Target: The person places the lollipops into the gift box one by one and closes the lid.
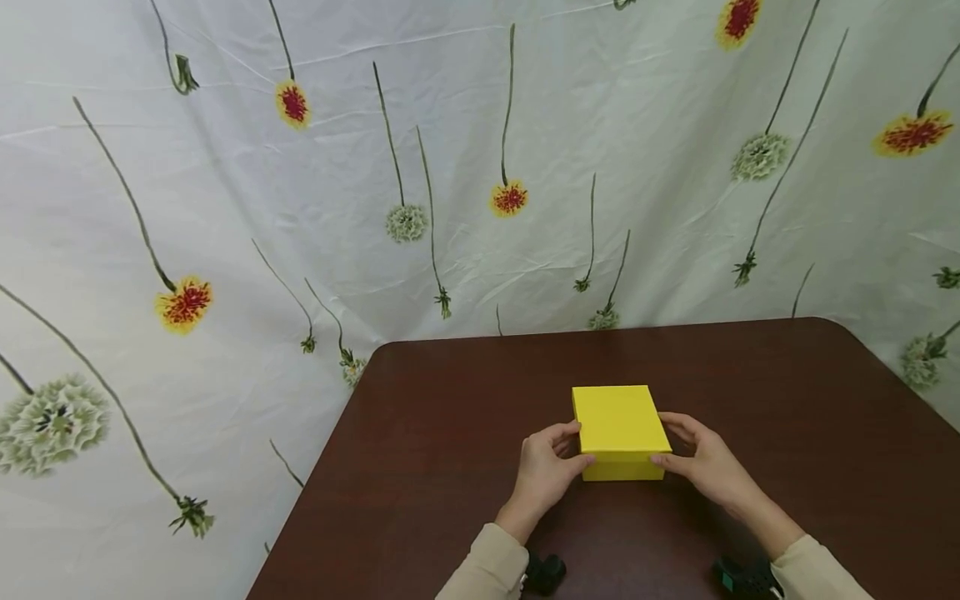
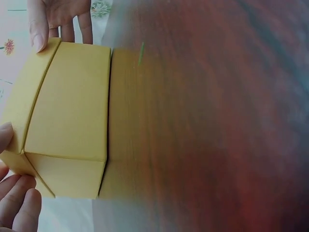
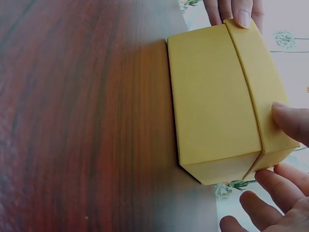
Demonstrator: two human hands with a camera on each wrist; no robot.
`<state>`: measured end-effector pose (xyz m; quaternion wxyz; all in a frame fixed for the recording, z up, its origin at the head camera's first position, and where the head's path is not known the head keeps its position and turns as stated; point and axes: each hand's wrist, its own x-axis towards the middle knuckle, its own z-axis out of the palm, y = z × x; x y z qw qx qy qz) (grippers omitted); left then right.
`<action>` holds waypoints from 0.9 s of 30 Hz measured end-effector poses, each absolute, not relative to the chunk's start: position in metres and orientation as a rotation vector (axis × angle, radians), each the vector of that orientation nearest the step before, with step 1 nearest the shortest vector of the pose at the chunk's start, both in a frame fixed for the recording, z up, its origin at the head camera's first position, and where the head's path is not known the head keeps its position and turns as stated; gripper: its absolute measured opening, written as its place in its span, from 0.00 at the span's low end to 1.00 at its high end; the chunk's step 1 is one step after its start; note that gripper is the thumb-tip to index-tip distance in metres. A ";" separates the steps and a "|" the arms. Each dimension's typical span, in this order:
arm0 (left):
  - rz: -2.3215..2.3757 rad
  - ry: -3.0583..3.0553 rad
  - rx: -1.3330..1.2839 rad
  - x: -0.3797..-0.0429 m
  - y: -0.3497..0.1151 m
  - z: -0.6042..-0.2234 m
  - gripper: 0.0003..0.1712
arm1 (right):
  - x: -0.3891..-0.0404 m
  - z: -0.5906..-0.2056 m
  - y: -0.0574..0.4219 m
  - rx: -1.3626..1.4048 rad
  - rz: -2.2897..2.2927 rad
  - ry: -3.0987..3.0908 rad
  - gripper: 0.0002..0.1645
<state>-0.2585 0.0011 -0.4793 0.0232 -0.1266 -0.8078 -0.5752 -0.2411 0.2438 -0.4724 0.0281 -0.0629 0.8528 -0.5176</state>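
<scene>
A yellow lidded box stands on the dark brown table point(image 1: 442, 417), its lid point(image 1: 618, 417) sitting over the base point(image 1: 622, 470). A thin seam between lid and base shows in both wrist views. My left hand point(image 1: 546, 468) pinches the lid at its left side, thumb on the front edge and fingers along the side. On the opposite side my right hand point(image 1: 708, 467) holds the lid the same way, its thumb at the front right corner. In the right wrist view, some right fingers point(image 3: 258, 210) extend away from the box. The box's inside is hidden.
Behind the table hangs a white cloth point(image 1: 450, 108) printed with flowers, also down the left side. The table's far edge lies a little beyond the box. Dark wrist devices point(image 1: 546, 575) show below the sleeves point(image 1: 487, 567).
</scene>
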 end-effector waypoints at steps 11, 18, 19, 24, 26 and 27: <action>-1.717 -2.584 -0.377 -0.259 0.003 -0.480 0.26 | -0.244 -0.478 0.247 -0.185 -1.562 2.638 0.47; -1.583 -2.687 -0.459 -0.261 -0.001 -0.476 0.25 | -0.245 -0.479 0.252 -0.207 -1.525 2.643 0.47; -1.553 -2.711 -0.477 -0.262 -0.003 -0.475 0.25 | -0.245 -0.479 0.253 -0.219 -1.497 2.664 0.48; -1.331 -2.862 -0.524 -0.273 -0.019 -0.468 0.33 | -0.248 -0.472 0.263 -0.287 -1.284 2.819 0.48; -1.191 -2.921 -0.526 -0.280 -0.028 -0.463 0.38 | -0.250 -0.467 0.270 -0.276 -1.192 2.878 0.47; -1.089 -2.944 -0.535 -0.284 -0.033 -0.461 0.40 | -0.252 -0.465 0.274 -0.255 -1.144 2.909 0.47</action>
